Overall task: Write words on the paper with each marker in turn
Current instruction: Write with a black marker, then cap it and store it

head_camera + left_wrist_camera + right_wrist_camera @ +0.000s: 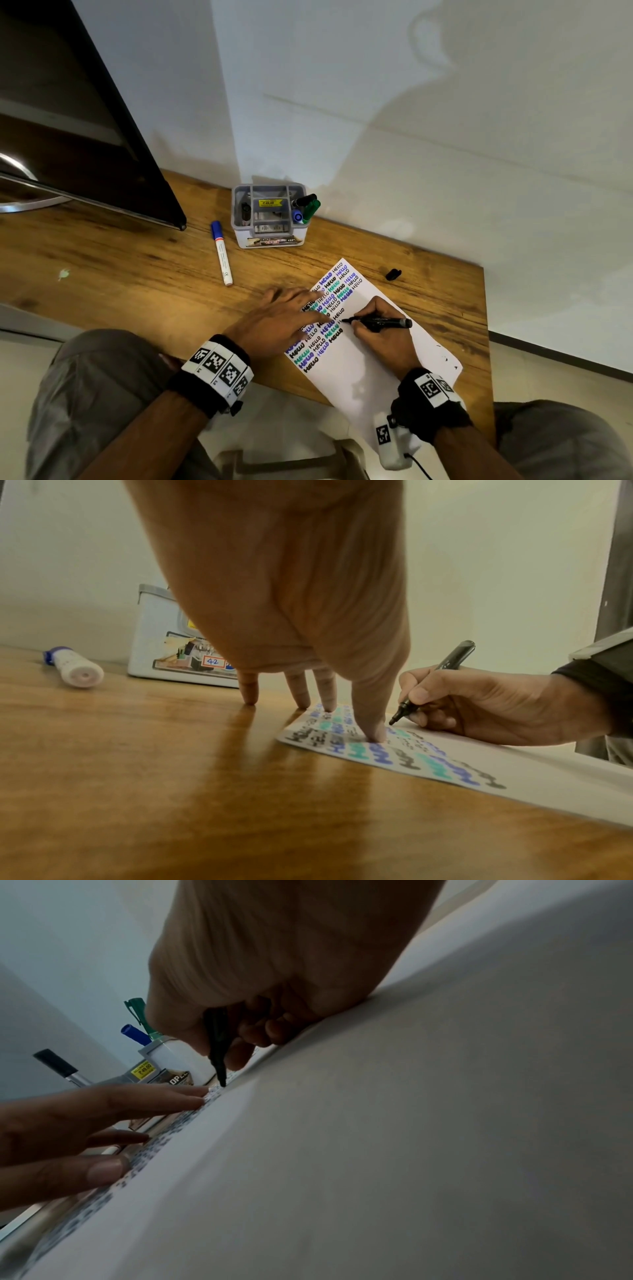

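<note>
A white paper (370,370) lies askew on the wooden desk, its left part filled with rows of "HELLO" in black, blue and green. My right hand (380,329) grips an uncapped black marker (380,322), and the tip touches the paper beside the written rows. In the right wrist view the black marker (217,1053) points down at the paper (411,1150). My left hand (287,318) lies flat with spread fingers on the paper's left edge. In the left wrist view its fingertips (375,733) press on the writing, next to the black marker (435,681).
A grey-white organiser box (269,219) at the back holds black, blue and green markers (306,207). A capped blue-and-white marker (222,253) lies left of it. The black cap (393,274) sits right of the paper. A dark monitor (85,120) stands at far left.
</note>
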Tool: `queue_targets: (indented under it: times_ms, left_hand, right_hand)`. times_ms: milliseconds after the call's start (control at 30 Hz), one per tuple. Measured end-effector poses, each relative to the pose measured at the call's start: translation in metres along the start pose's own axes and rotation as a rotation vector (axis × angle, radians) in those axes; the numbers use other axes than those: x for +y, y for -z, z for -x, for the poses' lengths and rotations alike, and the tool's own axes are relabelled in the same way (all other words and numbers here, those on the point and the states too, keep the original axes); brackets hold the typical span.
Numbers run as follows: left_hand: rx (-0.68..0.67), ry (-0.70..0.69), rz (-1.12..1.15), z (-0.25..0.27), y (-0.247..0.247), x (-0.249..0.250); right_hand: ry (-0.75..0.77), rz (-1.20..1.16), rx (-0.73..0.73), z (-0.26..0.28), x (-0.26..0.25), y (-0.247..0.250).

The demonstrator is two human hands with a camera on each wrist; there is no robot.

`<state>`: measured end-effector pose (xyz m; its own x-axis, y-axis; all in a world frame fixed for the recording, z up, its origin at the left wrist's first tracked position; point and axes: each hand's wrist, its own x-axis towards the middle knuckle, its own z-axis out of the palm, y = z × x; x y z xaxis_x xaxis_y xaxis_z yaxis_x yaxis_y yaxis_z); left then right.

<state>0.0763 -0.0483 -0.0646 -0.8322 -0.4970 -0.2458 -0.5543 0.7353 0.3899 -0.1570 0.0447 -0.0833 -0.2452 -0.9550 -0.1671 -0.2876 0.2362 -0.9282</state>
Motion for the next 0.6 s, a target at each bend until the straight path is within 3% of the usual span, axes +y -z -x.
queue_targets:
  times_ms: [600]
  left_hand:
    - [0.013,-0.010,0.002,-0.0010,-0.0036,-0.0033]
  right_hand:
    - [0.027,-0.027,0.012,-0.0005,-0.0005,0.0005]
